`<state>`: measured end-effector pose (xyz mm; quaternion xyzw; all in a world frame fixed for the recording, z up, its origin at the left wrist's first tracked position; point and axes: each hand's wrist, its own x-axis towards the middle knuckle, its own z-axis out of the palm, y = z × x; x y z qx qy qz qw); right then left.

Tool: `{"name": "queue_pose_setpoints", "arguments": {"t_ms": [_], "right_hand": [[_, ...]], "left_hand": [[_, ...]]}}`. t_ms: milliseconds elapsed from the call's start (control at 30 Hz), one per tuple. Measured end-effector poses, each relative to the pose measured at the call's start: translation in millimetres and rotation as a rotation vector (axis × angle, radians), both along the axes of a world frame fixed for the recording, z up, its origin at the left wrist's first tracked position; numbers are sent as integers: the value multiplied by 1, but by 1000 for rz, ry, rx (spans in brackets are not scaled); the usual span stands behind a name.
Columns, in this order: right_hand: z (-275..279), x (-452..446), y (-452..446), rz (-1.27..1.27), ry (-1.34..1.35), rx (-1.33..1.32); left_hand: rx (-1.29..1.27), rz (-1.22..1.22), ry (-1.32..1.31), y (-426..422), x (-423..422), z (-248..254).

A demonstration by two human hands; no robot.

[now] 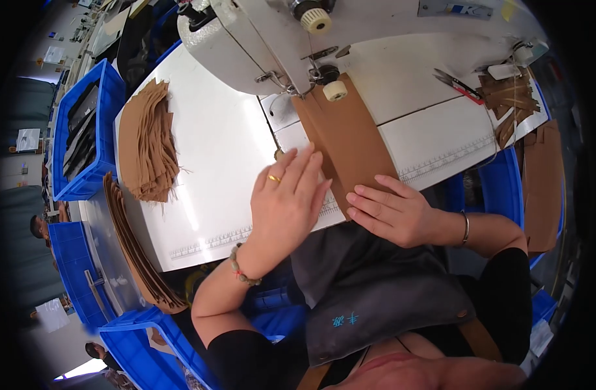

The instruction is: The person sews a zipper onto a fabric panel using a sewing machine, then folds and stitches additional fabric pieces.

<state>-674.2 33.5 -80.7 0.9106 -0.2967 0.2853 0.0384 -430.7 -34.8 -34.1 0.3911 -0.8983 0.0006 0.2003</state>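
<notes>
A long brown fabric panel point(356, 127) lies under the sewing machine's needle area and runs toward the table's front edge, with a fold along its left side. My left hand point(288, 198), with a ring and bead bracelet, is at the panel's left edge with its fingers stretched out. Flat on the panel's lower right edge rests my right hand point(389, 211), fingers spread. Above both hands stands the white sewing machine point(239, 49); its presser foot is partly hidden behind a cream knob point(335, 91).
A stack of brown pieces point(145, 146) lies left on the white table point(213, 130). Red-handled thread snips point(459, 86) and brown scraps point(509, 97) are at right. Blue bins point(109, 130) stand on the left; more brown panels point(542, 188) hang at far right. Other people are in the background.
</notes>
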Motion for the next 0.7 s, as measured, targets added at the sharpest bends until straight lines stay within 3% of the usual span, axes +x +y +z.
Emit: {"name": "queue_pose_setpoints", "arguments": {"t_ms": [200, 267, 433, 533, 600, 667, 700], "right_hand": [[0, 3, 4, -6, 3, -57], [-3, 5, 5, 1, -59, -72], [-11, 7, 7, -13, -108, -79], [18, -29, 0, -74, -138, -57], [32, -79, -6, -350, -117, -161], [53, -148, -16, -632, 84, -344], [64, -177, -19, -816, 95, -253]], "left_hand": [[-49, 23, -164, -54, -11, -8], [1, -34, -90, -53, -11, -14], [-4, 26, -223, -49, -10, -9], [21, 47, -234, -49, -11, -8], [23, 46, -228, -48, -11, -8], [19, 41, -220, -48, -11, -8], [17, 45, -215, -48, -11, -9]]}}
